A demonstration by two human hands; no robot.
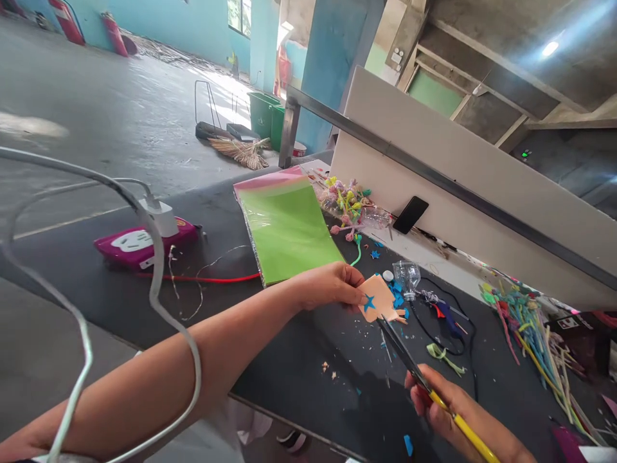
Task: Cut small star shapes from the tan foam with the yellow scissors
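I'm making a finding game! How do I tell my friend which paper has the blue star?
Find the dark table and the big green sheet on it. Just right of that sheet, a left hand holds a small peach paper piece. It alone shows a blue star, and scissors in the right hand reach up to it.

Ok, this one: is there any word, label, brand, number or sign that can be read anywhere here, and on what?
No text can be read for certain.
White tub: red lettering, too small to read.
Dark box: white label, too small and blurred to read.
Peach sheet and scissors: no lettering shows.
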